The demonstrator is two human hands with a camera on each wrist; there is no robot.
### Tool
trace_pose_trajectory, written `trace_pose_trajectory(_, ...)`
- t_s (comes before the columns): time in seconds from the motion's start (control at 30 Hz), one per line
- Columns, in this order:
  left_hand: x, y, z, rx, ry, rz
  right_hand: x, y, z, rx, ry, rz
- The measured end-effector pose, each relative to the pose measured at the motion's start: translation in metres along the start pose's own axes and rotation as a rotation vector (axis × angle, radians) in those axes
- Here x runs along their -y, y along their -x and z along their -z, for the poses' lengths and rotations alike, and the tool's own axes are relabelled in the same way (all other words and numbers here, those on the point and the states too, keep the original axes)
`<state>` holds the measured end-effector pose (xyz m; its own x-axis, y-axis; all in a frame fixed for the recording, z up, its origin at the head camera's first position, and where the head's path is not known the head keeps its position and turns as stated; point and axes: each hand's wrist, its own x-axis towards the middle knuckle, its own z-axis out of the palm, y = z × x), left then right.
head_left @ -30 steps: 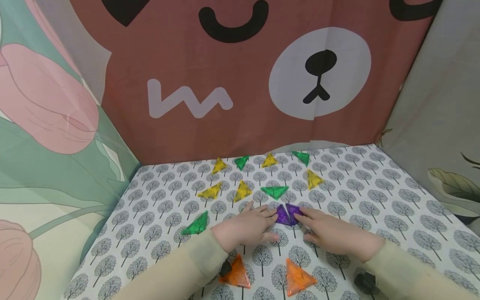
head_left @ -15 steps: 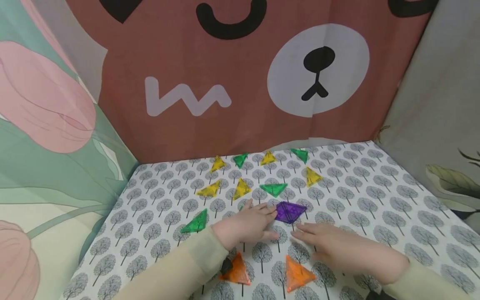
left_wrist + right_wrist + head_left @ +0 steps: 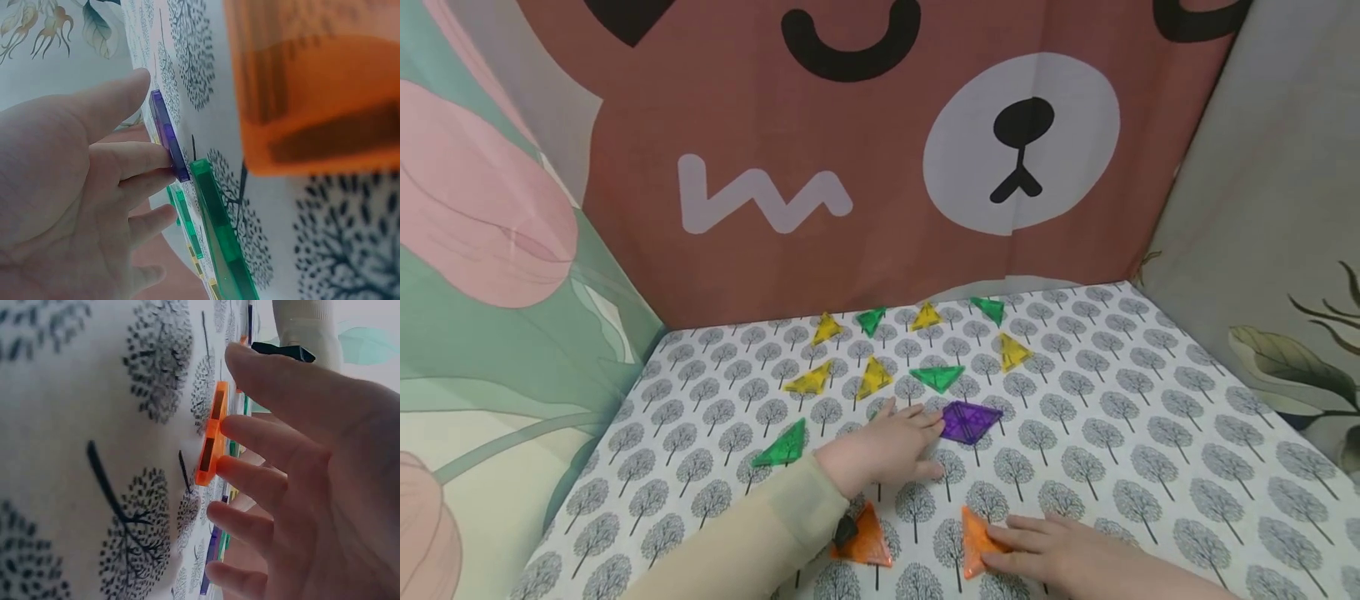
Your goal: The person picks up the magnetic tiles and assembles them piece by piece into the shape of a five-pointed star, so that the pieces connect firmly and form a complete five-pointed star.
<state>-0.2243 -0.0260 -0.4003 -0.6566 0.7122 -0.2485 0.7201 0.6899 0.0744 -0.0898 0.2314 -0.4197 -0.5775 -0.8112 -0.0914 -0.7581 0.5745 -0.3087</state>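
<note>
Two purple translucent triangle tiles (image 3: 972, 422) lie edge to edge on the tree-print cloth, forming one diamond. My left hand (image 3: 883, 450) reaches over the cloth with fingers extended, its fingertips touching the left corner of the purple pair. In the left wrist view those fingers (image 3: 147, 159) meet the edge of the purple tile (image 3: 167, 134). Lower right, my right hand (image 3: 1060, 554) lays its straight fingertips on an orange triangle tile (image 3: 976, 542). The right wrist view shows the orange tile (image 3: 212, 434) flat on the cloth, index and middle fingers against it, thumb apart.
A second orange tile (image 3: 867, 540) lies beside the left sleeve (image 3: 760, 525). Green tiles (image 3: 782, 446) and yellow tiles (image 3: 874, 379) are scattered across the cloth (image 3: 1097, 467) behind and left of the purple pair. A brown bear-print curtain (image 3: 850, 267) borders the far edge.
The right hand has left the purple tiles and moved down and toward me to the right orange tile. The gap between the purple tiles has closed. The left hand stays at their left side.
</note>
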Motion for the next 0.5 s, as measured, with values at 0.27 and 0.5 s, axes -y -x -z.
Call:
trace_pose_trajectory(0.27, 0.0, 0.001, 0.0, -0.007, 0.016, -0.004, -0.001, 0.008, 0.005, 0.019, -0.061, -0.261)
trace_pose_trajectory(0.5, 0.0, -0.001, -0.001, -0.004, 0.034, 0.008, -0.01, 0.004, 0.014, -0.016, 0.009, -0.389)
